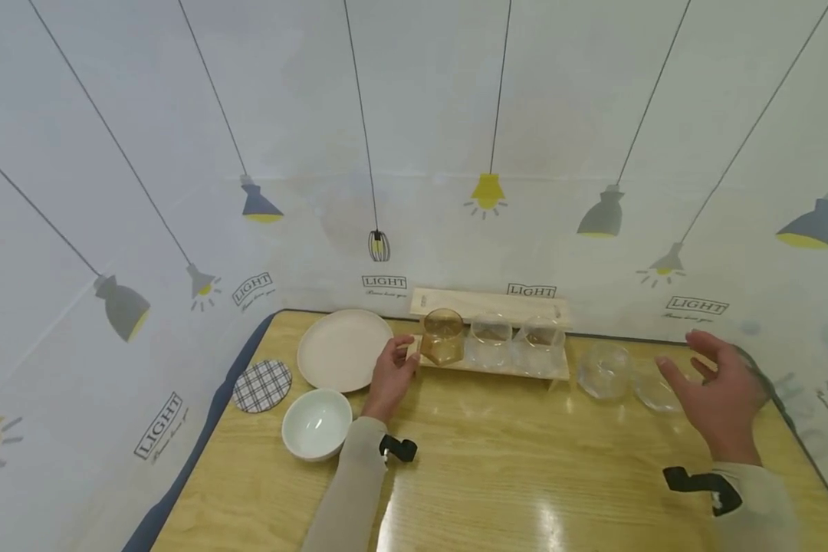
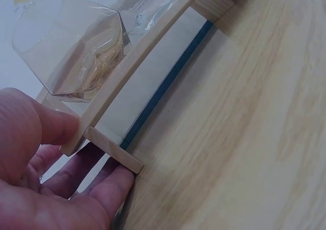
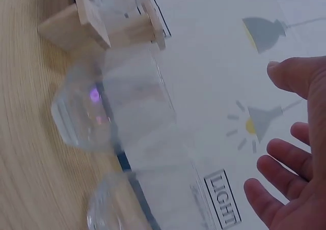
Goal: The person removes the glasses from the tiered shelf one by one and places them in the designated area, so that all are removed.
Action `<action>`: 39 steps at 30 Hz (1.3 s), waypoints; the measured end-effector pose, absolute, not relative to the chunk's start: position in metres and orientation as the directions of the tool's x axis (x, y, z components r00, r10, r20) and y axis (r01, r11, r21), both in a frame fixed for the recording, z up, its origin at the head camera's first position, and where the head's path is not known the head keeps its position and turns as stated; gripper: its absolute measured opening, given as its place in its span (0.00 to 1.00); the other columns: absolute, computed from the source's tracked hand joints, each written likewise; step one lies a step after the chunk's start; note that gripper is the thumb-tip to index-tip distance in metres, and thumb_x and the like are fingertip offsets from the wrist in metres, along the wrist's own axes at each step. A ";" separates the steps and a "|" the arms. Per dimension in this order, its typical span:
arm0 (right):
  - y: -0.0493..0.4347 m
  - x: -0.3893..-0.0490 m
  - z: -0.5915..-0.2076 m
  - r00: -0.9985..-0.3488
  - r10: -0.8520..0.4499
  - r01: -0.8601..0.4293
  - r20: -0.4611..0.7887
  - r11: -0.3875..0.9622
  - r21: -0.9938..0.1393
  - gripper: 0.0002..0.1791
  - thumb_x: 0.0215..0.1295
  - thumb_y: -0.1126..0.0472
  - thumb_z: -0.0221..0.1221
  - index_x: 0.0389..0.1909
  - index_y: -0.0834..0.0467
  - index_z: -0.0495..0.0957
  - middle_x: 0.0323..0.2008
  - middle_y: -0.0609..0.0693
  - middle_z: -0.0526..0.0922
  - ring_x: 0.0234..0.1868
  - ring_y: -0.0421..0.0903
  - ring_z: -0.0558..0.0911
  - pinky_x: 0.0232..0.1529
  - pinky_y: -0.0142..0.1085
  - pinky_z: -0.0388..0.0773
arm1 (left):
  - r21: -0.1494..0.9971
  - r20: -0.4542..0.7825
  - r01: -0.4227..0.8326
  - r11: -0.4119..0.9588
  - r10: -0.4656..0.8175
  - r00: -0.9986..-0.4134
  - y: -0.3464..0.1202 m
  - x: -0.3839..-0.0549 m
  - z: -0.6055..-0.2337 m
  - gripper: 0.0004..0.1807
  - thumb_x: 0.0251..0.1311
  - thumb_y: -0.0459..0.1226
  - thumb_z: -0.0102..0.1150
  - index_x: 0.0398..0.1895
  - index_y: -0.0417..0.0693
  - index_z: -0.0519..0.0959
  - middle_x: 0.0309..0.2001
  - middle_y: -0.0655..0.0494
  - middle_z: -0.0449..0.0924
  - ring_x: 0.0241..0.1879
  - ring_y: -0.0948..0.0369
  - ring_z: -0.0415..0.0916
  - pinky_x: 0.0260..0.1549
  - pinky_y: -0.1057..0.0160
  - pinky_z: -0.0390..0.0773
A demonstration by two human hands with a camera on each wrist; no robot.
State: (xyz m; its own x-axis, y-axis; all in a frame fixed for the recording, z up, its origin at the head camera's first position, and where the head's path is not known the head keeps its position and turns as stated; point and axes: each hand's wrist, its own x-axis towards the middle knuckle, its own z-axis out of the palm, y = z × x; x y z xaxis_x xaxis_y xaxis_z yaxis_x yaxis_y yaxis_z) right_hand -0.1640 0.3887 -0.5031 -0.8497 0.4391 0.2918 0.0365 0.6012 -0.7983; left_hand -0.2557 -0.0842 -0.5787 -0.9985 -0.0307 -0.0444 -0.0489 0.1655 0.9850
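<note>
Fingers of the left hand grip the wooden rack beside an amber glass, while the right hand, loosely spread, hovers near two clear glasses.

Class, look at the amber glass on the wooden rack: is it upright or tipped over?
Upright: in the head view, the amber glass stands on the wooden rack with its rim above its faceted base.

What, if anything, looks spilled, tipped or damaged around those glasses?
Nothing stands out: the amber glass and two clear glasses stand upright on the wooden rack, and two more clear glasses stand upright on the table to the rack's right. I see no spill or breakage, though hairline cracks would not show.
</note>
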 end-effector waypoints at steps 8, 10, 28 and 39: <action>0.350 -0.175 -0.504 -0.887 0.297 -0.101 0.353 0.622 -0.776 0.35 0.68 0.52 0.72 0.73 0.52 0.73 0.65 0.54 0.80 0.57 0.22 0.74 0.53 0.13 0.72 | 0.985 -0.038 -0.042 0.169 -0.031 -0.999 -0.083 -0.255 -0.576 0.20 0.76 0.39 0.62 0.67 0.51 0.76 0.61 0.42 0.81 0.63 0.47 0.79 0.54 0.52 0.82; 0.342 -0.178 -0.505 -0.893 0.247 -0.154 0.376 0.618 -0.771 0.33 0.69 0.54 0.71 0.72 0.54 0.73 0.64 0.56 0.80 0.57 0.23 0.74 0.53 0.13 0.72 | 0.986 -0.036 -0.040 0.164 -0.027 -0.999 -0.083 -0.255 -0.576 0.20 0.76 0.39 0.62 0.67 0.52 0.76 0.61 0.42 0.81 0.63 0.47 0.79 0.54 0.52 0.82; 0.279 -0.201 -0.512 -0.963 -0.008 -0.225 0.271 0.584 -0.780 0.39 0.71 0.46 0.68 0.75 0.58 0.68 0.70 0.60 0.76 0.69 0.60 0.76 0.65 0.57 0.77 | 0.987 -0.029 -0.034 0.156 -0.035 -0.999 -0.082 -0.257 -0.578 0.19 0.74 0.37 0.63 0.66 0.51 0.76 0.62 0.40 0.81 0.63 0.46 0.79 0.55 0.52 0.81; 0.265 -0.215 -0.524 -0.984 -0.012 -0.156 0.179 0.549 -0.821 0.51 0.67 0.41 0.71 0.82 0.56 0.58 0.74 0.64 0.69 0.73 0.65 0.70 0.66 0.61 0.76 | 0.986 -0.021 -0.029 0.164 -0.050 -0.999 -0.081 -0.256 -0.577 0.19 0.75 0.36 0.62 0.66 0.48 0.77 0.59 0.40 0.82 0.59 0.47 0.81 0.53 0.55 0.80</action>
State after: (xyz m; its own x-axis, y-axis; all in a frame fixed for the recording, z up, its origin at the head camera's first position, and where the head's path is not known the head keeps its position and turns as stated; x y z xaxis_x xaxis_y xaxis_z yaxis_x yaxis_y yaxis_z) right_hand -0.2153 0.2647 -0.5238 -0.9838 -0.0116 0.1788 -0.1557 0.5493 -0.8210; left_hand -0.2561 -0.0813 -0.5769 -0.9985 -0.0503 -0.0206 -0.0286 0.1640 0.9860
